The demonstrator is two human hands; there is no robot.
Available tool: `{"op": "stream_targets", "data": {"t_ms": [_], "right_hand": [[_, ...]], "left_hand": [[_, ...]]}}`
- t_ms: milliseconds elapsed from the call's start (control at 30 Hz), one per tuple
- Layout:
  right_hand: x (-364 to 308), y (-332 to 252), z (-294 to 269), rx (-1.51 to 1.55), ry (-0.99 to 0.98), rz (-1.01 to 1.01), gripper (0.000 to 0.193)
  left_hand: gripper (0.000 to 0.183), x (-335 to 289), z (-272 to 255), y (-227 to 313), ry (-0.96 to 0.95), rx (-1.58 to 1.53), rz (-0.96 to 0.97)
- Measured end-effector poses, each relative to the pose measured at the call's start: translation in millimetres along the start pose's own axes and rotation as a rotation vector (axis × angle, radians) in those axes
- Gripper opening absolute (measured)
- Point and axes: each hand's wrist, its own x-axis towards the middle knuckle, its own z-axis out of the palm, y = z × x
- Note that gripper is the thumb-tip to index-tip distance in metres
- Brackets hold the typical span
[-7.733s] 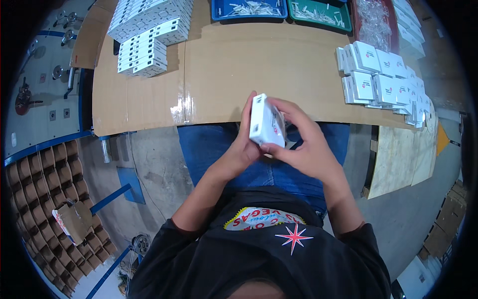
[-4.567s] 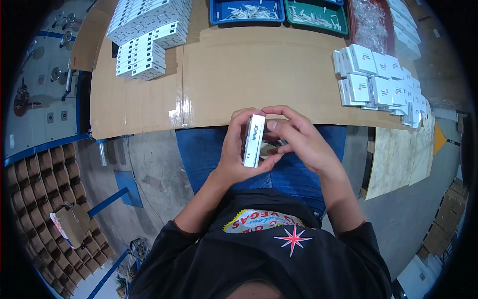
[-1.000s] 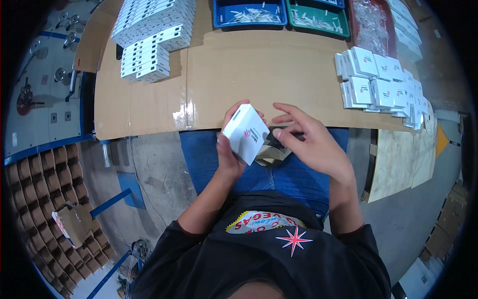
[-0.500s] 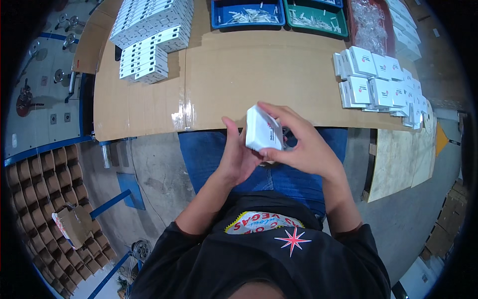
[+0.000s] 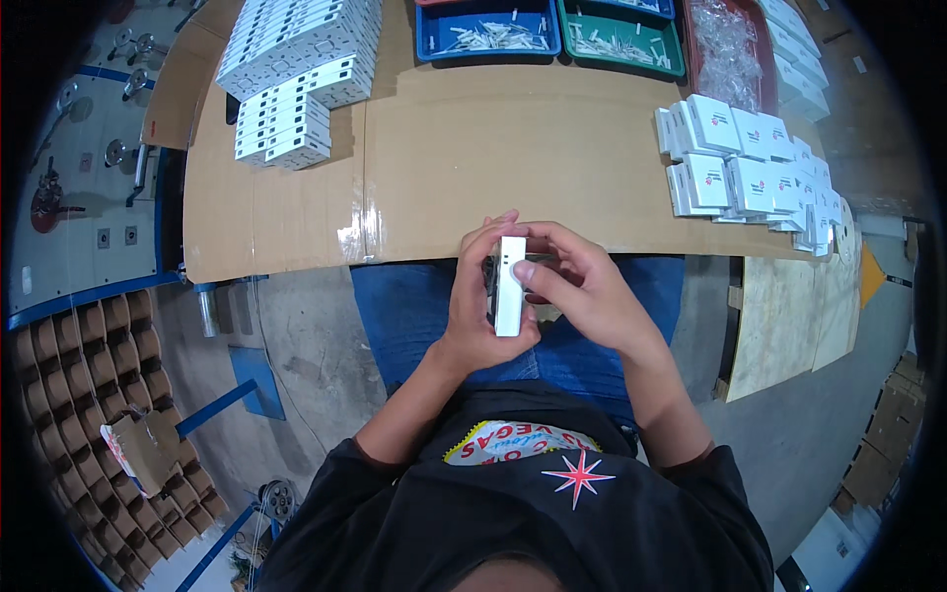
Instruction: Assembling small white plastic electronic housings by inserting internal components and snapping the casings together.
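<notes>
A small white cardboard box (image 5: 509, 306) stands on edge between my hands, just off the table's near edge and above my lap. Its narrow side with small dark marks faces up. My left hand (image 5: 472, 308) wraps round it from the left, the palm under its near end. From the right, my right hand (image 5: 587, 291) grips it too, the thumb pressed on the narrow side near the far end. The other right fingers are partly hidden behind the box.
A cardboard-covered table (image 5: 493, 168) lies ahead. White patterned boxes (image 5: 296, 59) are stacked far left; smaller printed white boxes (image 5: 755, 183) are piled right. At the back are a blue tray (image 5: 488, 54) and green tray (image 5: 631, 64) of small white parts, and a red bin (image 5: 767, 59) of clear plastic bags.
The white box has been turned from its printed broad face to its narrow side. My left hand, spread before, has closed round it, and my right thumb has moved onto the narrow side.
</notes>
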Motion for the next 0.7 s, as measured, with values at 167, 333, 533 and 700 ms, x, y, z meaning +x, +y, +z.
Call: {"op": "stream_targets", "data": {"t_ms": [167,333,533,700], "right_hand": [[1,-6,-2,0.112,-0.042,0.074,0.032],[3,-10,-5,0.103,-0.036,0.146,0.025],[6,-10,-14,0.021,-0.144,0.193,0.027],[7,-12,-16,-0.005,-0.15,0.219,0.028]], "left_hand": [[0.092,2,-5,3,-0.01,0.011,0.035],[0.105,8,-8,7,-0.046,-0.036,0.087],[0.112,9,-8,9,-0.059,-0.056,0.087],[0.112,12,-8,14,-0.116,0.08,0.107]]}}
